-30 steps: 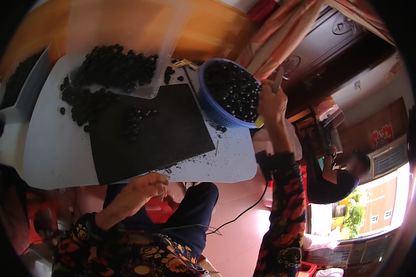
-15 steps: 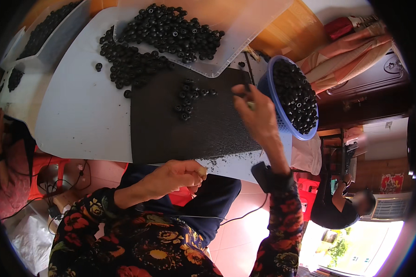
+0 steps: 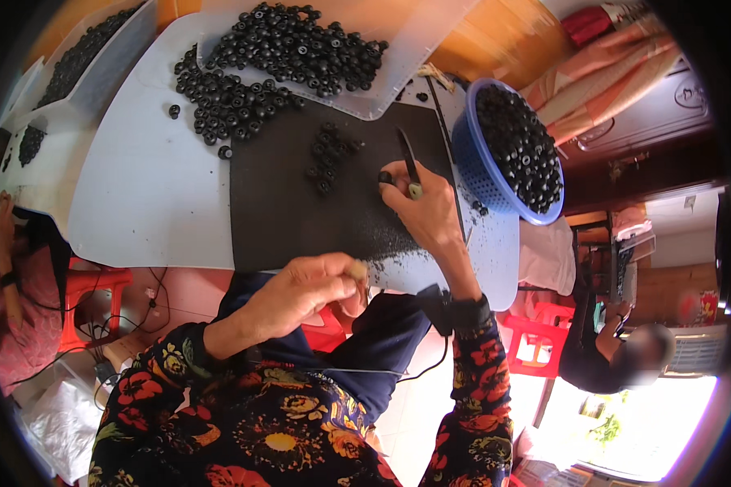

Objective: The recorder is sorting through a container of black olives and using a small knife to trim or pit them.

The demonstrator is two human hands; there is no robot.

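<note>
1. The right hand (image 3: 426,213) reaches out over the black mat (image 3: 300,207), wrist bent, fingers pinched around a slim dark tool (image 3: 408,165) whose tip points away from the body.
2. A small black ring (image 3: 385,177) lies on the mat, touching the fingertips just left of the tool.
3. The left hand (image 3: 309,288) sits at the near table edge, fingers curled shut around something small and pale; what it is cannot be told.
4. More black rings (image 3: 329,158) form a loose cluster on the mat.
5. A heap of matte rings (image 3: 300,45) fills a clear plastic tray.
6. The blue plastic basket (image 3: 473,162), perforated, holds more rings at the right.
7. The table (image 3: 146,195) is smooth and pale.
</note>
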